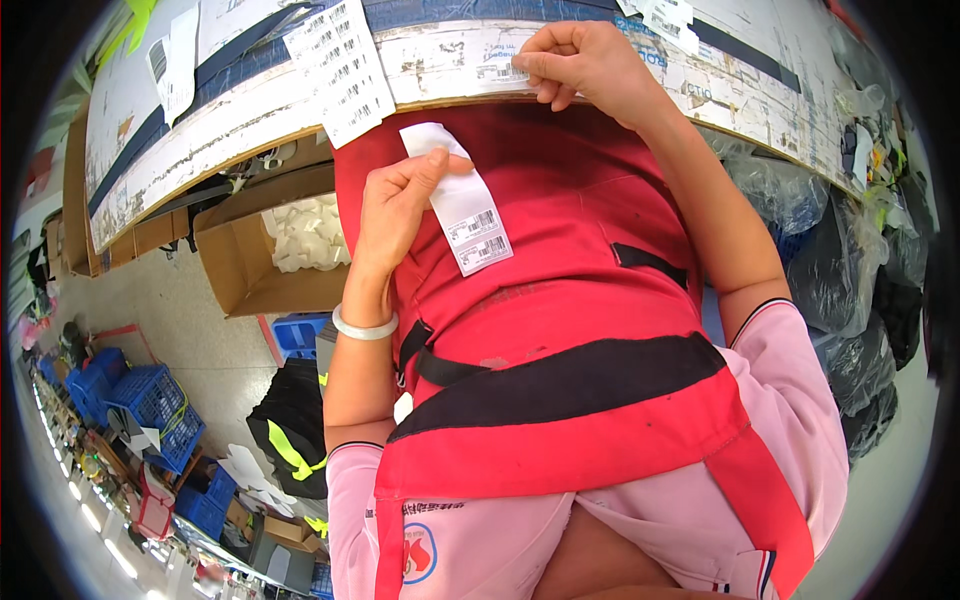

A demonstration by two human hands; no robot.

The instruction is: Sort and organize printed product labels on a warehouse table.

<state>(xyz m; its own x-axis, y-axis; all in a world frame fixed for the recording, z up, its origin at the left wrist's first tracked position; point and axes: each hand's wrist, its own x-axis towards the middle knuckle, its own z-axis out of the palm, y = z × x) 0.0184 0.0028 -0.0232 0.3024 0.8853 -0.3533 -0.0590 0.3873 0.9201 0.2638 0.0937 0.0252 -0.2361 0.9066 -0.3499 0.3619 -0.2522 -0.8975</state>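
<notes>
My left hand (398,205), with a pale bangle on its wrist, pinches a white strip of barcode labels (466,212) between thumb and fingers. The strip hangs over my red apron (560,210), its lower end showing two printed labels and its upper part blank. Over the near edge of the worktable (440,62), my right hand (590,72) has thumb and forefinger pinched at a small barcode label (497,73). Whether that label is lifted or lying on the tabletop I cannot tell. A larger sheet of barcode labels (342,75) lies left of it, overhanging the table edge.
More label paper lies on the table, a white strip (178,70) at left and a sheet (665,22) at the far right. Below stands an open cardboard box (235,255) of white pieces. Blue crates (160,410) are at left, plastic-wrapped bundles (835,270) at right.
</notes>
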